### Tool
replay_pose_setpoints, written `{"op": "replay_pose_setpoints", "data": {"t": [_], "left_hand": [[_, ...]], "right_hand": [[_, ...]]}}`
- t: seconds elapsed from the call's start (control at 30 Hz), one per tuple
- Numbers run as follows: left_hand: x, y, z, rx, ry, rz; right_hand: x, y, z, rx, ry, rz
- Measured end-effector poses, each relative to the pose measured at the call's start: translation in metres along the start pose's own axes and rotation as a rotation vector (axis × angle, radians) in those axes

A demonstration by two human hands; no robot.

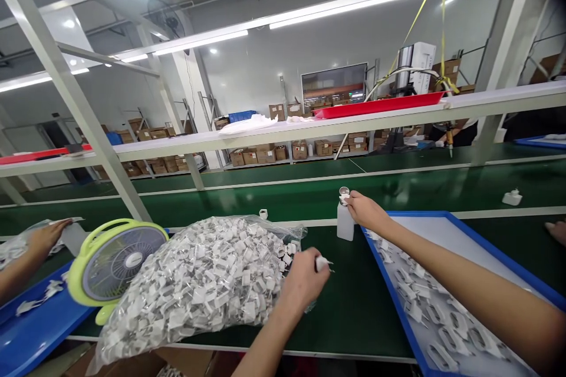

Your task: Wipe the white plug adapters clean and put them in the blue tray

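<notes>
My left hand (305, 280) is closed round a small white plug part (322, 263), just right of a big clear bag of white plug parts (198, 277). My right hand (362, 209) reaches forward and pinches a small white piece at the metal top of a white dispenser bottle (345, 224) standing on the green belt (345, 300). My right forearm crosses a blue tray (469, 230) whose white sheet carries several plug parts in rows.
A lime-green desk fan (112, 265) stands left of the bag. Another person's hand (44, 235) works over a blue tray (30, 330) at far left. A loose white plug (512, 197) lies far right. A red tray (380, 105) sits on the overhead shelf.
</notes>
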State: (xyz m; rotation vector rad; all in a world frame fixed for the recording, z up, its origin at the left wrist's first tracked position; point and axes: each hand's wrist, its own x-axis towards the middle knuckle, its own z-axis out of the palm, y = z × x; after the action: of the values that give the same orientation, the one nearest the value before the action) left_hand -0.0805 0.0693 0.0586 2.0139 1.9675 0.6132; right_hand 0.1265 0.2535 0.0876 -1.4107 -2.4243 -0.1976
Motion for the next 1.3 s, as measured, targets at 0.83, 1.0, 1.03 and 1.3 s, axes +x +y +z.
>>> {"op": "replay_pose_setpoints", "data": {"t": [0.83, 1.0, 1.03, 1.3], "left_hand": [[-0.067, -0.019, 0.077, -0.351, -0.124, 0.073], [-0.060, -0.033, 0.073, -0.380, -0.160, 0.132], [-0.057, -0.034, 0.074, -0.379, -0.165, 0.149], [-0.049, -0.033, 0.081, -0.296, -0.176, 0.198]], "right_hand": [[-0.156, -0.078, 0.015, 0.969, 0.157, 0.457], [-0.218, -0.104, 0.033, 0.974, 0.187, 0.421], [-0.224, -0.108, 0.040, 0.945, 0.198, 0.394], [-0.242, -0.126, 0.091, 0.720, 0.125, 0.064]]}}
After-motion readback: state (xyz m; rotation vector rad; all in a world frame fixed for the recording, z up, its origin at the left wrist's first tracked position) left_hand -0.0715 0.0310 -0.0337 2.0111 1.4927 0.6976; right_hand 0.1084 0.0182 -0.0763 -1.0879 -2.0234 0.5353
